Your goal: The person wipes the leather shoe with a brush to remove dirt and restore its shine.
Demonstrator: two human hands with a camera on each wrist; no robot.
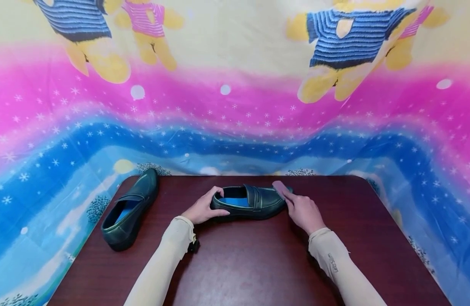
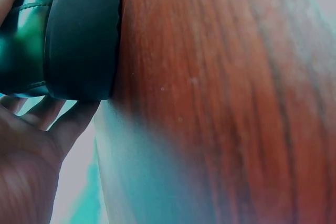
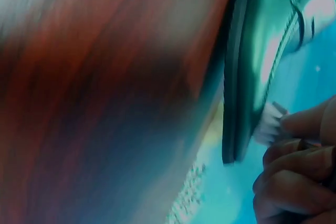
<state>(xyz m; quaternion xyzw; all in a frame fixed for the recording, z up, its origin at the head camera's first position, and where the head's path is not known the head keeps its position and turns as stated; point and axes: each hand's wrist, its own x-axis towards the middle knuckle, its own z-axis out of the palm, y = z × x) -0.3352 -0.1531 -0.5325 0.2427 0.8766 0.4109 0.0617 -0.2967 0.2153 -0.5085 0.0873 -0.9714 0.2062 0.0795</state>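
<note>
A dark loafer (image 1: 265, 205) with a blue insole lies on the table in the head view, toe to the right. My left hand (image 1: 201, 209) grips its heel, thumb on the near side and fingers at the back; in the left wrist view the heel (image 2: 81, 35) rises beside the fingers. My right hand (image 1: 306, 213) holds a small pinkish brush (image 1: 280, 189) at the toe. Pale bristles (image 3: 269, 124) meet the toe's upper in the right wrist view, while curled fingers (image 3: 294, 187) hide most of the handle.
A matching loafer (image 1: 137, 202) stands at the table's left side, toe pointing away. The dark red-brown tabletop (image 1: 242, 259) ends against a printed cloth (image 1: 227, 106) hung behind and along both sides.
</note>
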